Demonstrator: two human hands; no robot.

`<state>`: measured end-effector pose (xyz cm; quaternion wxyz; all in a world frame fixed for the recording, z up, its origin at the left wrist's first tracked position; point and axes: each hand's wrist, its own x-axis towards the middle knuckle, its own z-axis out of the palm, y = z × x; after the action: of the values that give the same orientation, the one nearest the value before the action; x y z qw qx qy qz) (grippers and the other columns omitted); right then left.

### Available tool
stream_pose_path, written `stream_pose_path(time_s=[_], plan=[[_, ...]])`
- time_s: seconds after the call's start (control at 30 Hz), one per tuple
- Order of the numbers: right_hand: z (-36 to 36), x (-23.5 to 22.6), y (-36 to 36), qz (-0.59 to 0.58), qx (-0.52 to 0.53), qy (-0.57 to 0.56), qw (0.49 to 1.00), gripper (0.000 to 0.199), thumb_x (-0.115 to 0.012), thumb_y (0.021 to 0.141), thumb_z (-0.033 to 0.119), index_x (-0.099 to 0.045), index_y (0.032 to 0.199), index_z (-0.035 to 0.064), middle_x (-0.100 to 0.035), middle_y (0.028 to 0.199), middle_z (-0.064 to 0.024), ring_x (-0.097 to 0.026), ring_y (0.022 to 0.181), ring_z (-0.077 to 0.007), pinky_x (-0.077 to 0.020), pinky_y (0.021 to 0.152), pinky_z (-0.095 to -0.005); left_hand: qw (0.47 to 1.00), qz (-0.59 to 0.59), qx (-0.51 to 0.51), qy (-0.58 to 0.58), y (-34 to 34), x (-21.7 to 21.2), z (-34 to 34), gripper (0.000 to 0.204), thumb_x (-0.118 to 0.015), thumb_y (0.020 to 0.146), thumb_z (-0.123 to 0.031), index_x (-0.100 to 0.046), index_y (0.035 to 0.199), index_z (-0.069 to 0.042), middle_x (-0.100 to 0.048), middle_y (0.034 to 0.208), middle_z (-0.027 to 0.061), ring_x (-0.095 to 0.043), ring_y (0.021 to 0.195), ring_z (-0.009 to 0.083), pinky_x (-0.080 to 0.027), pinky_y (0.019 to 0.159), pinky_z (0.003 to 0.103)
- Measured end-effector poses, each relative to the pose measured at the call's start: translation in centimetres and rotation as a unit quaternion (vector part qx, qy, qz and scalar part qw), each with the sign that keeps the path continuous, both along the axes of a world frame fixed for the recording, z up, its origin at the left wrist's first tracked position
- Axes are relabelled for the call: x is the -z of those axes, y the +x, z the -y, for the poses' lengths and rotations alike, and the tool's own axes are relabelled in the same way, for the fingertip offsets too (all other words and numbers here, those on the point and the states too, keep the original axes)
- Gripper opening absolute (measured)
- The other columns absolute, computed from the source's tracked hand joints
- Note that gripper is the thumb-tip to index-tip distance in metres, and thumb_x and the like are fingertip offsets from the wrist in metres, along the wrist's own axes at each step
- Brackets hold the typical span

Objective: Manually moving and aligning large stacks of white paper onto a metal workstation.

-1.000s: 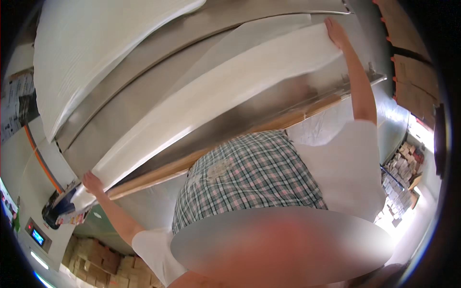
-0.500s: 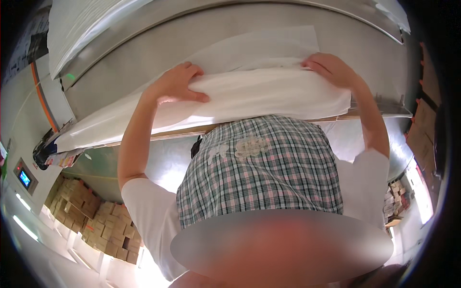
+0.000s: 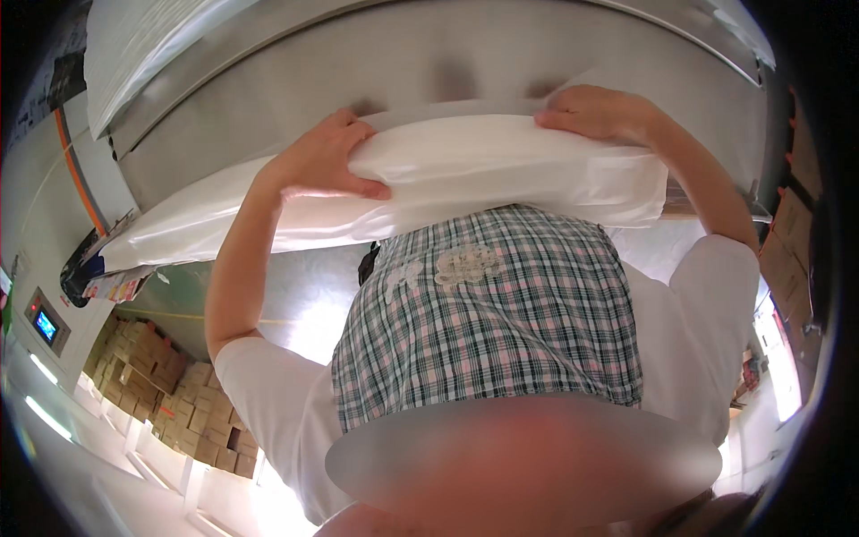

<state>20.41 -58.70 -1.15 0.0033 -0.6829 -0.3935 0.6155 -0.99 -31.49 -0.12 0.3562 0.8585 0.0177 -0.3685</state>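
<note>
Plainly, a grey metal counter (image 3: 210, 134) is filling the view around 12 o'clock. White sheeting (image 3: 483, 166) is lying along its near side in a long, thick band, running from 9 o'clock to 2 o'clock and bulging toward the wearer. A plaid apron (image 3: 510, 331) is covering the person's front just off the middle toward 4 o'clock, its top coming right up to the sheeting. Stacked cartons (image 3: 139, 371) are standing at 8 o'clock, while a white layered pile (image 3: 152, 63) is sitting at 10 o'clock. Of the hands, the left hand (image 3: 333, 161), between 10 and 11, is spreading its thumb well apart from its fingers across the sheeting; the right hand (image 3: 598, 113), between 1 and 2, is bending its fingers over the far edge, though whether it is pinching cannot be told. Near 9 o'clock a small lit screen (image 3: 46, 324) is glowing blue.
</note>
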Motion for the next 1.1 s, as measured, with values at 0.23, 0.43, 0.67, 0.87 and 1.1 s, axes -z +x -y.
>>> stream_pose_path(time_s=[0.23,0.43,0.67,0.87,1.1], plan=[[6.3,4.1,3.9,-0.066,0.025,-0.141,0.988,0.050,-0.039,0.087,0.046,-0.064,0.088,0.0021,-0.062,0.085,-0.0088,-0.056,0.077,-0.0166,-0.0425,0.070,-0.0300,0.990,-0.132,0.015,-0.047,0.6,0.7,-0.6,0.066,-0.071,0.060,-0.043,-0.051,0.106,0.000,-0.053,0.107,0.0144,-0.052,0.094,0.0274,-0.042,0.081,0.032],[12.0,4.0,5.7,-0.078,0.279,-0.129,0.948,0.030,-0.051,0.086,0.030,-0.063,0.090,0.0028,-0.062,0.087,-0.0039,-0.054,0.080,-0.0092,-0.0428,0.071,-0.0234,0.983,-0.151,-0.024,-0.098,0.7,2.9,-1.7,0.058,-0.070,0.062,-0.039,-0.052,0.103,-0.002,-0.059,0.093,0.0115,-0.055,0.085,0.0223,-0.043,0.077,0.030],[9.7,1.7,5.6,-0.092,0.299,0.251,0.916,0.025,-0.052,0.086,0.021,-0.059,0.098,0.0001,-0.060,0.093,-0.0056,-0.054,0.088,-0.0125,-0.0419,0.080,-0.0249,0.992,-0.096,-0.003,-0.084,1.1,1.4,0.3,0.057,-0.071,0.064,-0.035,-0.053,0.108,-0.003,-0.059,0.097,0.0134,-0.056,0.088,0.0249,-0.043,0.079,0.032],[3.0,2.5,2.2,-0.071,0.108,0.119,0.984,0.031,-0.045,0.089,0.027,-0.057,0.102,0.0026,-0.060,0.096,-0.0062,-0.054,0.090,-0.0159,-0.0415,0.081,-0.0268,0.995,-0.077,-0.022,-0.058,0.7,0.6,0.6,0.060,-0.072,0.061,-0.035,-0.053,0.109,-0.004,-0.061,0.096,0.0144,-0.057,0.087,0.0267,-0.044,0.079,0.033],[2.8,2.8,1.9,-0.066,0.043,0.072,0.994,0.030,-0.044,0.089,0.029,-0.057,0.103,0.0057,-0.058,0.096,-0.0053,-0.051,0.087,-0.0136,-0.0410,0.077,-0.0257,0.996,-0.054,-0.018,-0.072,0.1,0.8,-0.5,0.060,-0.073,0.060,-0.034,-0.053,0.108,-0.005,-0.062,0.094,0.0140,-0.059,0.085,0.0273,-0.044,0.077,0.033]])
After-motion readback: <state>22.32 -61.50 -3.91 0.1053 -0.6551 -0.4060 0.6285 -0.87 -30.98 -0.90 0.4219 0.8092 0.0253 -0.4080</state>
